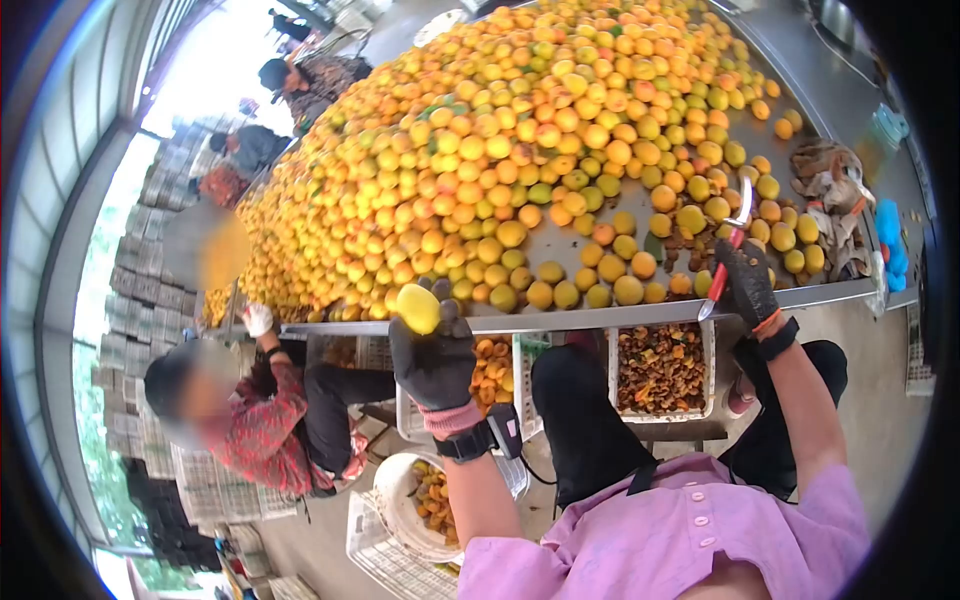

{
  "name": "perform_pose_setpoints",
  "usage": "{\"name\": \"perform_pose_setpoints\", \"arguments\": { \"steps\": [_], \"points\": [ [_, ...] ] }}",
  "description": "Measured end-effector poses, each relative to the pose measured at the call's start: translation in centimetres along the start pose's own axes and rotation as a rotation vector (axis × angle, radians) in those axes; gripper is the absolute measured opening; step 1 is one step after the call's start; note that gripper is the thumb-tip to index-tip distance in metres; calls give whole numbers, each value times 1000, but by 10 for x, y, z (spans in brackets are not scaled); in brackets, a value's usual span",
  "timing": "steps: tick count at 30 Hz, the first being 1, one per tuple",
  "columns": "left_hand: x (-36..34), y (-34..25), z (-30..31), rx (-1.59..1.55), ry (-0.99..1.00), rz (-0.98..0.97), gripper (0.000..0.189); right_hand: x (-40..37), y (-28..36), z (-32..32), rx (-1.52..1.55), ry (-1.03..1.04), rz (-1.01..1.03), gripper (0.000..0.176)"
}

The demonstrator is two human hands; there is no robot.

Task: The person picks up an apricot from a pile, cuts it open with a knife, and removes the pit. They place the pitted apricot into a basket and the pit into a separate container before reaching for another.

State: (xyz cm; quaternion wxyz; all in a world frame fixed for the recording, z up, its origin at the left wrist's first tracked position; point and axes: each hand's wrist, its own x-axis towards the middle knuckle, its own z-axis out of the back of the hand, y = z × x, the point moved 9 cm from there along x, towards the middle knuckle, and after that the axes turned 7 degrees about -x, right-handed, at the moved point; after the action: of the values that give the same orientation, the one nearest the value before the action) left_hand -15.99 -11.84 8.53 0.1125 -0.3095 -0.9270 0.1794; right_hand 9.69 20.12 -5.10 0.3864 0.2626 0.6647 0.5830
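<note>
A dark glove covers my left hand [432,345], whose fingers are closed around a yellow fruit [419,309] at the table's front edge. My right hand [746,283], also in a dark glove, grips a red-handled knife [731,245] with a curved blade pointing up and away. Behind both hands a large heap of yellow-orange fruit [480,160] covers much of the metal table [560,320]. Loose fruits lie near the knife, beside some brown scraps.
Below the table edge stand a crate of halved fruit [408,415] and a white crate of brown scraps [713,375]. A white bucket [392,480] is lower left. A seated person [255,425] works at left, others behind. Cloth [832,190] and a blue item [888,235] lie right.
</note>
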Motion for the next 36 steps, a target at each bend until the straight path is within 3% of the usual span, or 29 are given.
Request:
{"name": "perform_pose_setpoints", "arguments": {
  "steps": [3, 5, 7, 8, 11, 13, 17, 18, 19, 21, 23, 24, 25, 27, 30, 31, 33, 34, 36],
  "points": [
    [-6, -27, 11, -148, -68, -103, 52, -3, 11, -3, -184, -8, 198, 17],
    [-10, -37, -1, -37, 71, -94, 53, -4, 13, -8, -162, 35, 207, 17],
    [-17, -49, 3, -43, 50, -155, 56, -3, 12, -5, -170, 1, 90, 18],
    [-21, -52, 8, -29, 32, -131, 58, -4, 7, -9, 13, 48, 25, 16],
    [-31, -63, 22, -29, -54, -144, 66, 6, 6, -6, 112, 138, 83, 15],
    [-37, -74, 32, -59, -72, -209, 65, 10, 5, -7, 116, 196, 71, 17],
    [-49, -97, 52, -68, -143, -342, 47, 12, 10, -5, -167, 194, 123, 21],
    [-50, -103, 58, -130, 4, -315, 42, 11, 9, -8, 8, 205, 91, 23],
    [-53, -107, 61, -134, 3, -325, 42, 10, 6, -11, 181, 217, 57, 26],
    [-60, -112, 67, -116, -30, -326, 44, 19, -4, -5, 160, 306, 96, 32],
    [-66, -113, 54, -39, 43, -357, 46, 16, 13, -3, -167, 241, 378, 34],
    [-69, -114, 44, 41, 119, -377, 47, 20, 4, 0, 37, 281, 223, 33],
    [-73, -117, 47, 40, 116, -382, 47, 22, 3, 2, 35, 286, 223, 33],
    [-78, -119, 62, -21, 34, -342, 51, 10, 26, -2, -771, 156, 663, 32],
    [-80, -125, 67, -67, -97, -348, 49, -2, 37, -8, -876, 103, 704, 30],
    [-82, -127, 65, -66, -97, -349, 49, 2, 32, -5, -875, 104, 705, 30],
    [-80, -120, 59, -163, -53, -223, 51, 34, -15, 12, 303, 267, 113, 27],
    [-80, -125, 67, -162, -53, -224, 51, 34, -18, 11, 304, 268, 113, 27],
    [-78, -130, 80, -210, 44, -169, 60, 29, -3, 12, -50, 217, 373, 27]
  ]
}}
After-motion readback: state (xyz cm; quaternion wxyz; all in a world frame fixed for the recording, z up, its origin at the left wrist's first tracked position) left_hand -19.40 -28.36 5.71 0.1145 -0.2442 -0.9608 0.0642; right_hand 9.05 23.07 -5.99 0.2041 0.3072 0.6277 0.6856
